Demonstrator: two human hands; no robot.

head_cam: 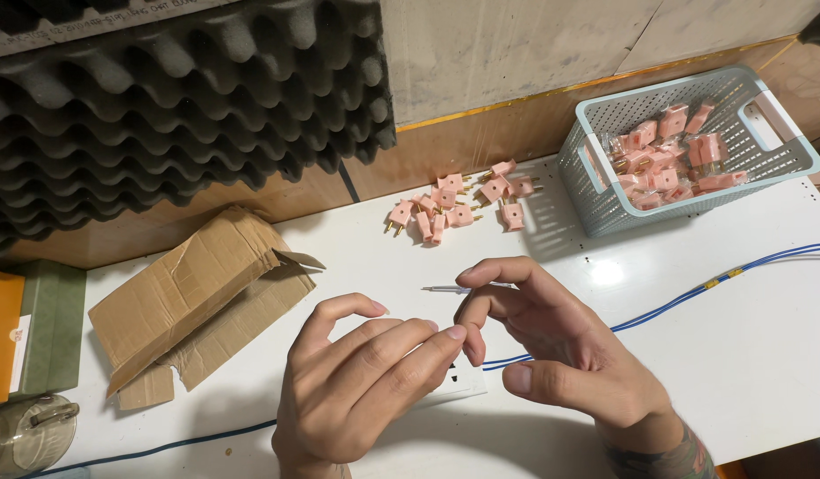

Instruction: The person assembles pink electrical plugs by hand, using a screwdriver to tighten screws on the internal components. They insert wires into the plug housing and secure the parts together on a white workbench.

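My right hand [561,355] pinches a thin screwdriver [450,289] between thumb and fingers, its metal tip pointing left above the white table [738,355]. My left hand [357,390] hovers beside it with fingers curled and apart, and nothing shows in it. Its index fingertip touches a finger of my right hand. Under both hands lies a small white flat piece [459,383] with dark holes, mostly hidden. A blue and white cable [694,295] runs from the right edge to beneath my right hand.
A pile of pink plugs [454,208] lies at the table's back. A pale blue basket [596,191] at the back right holds more pink plugs. A torn cardboard box [197,302] lies left, a glass jar [24,435] bottom left, dark foam [161,106] behind.
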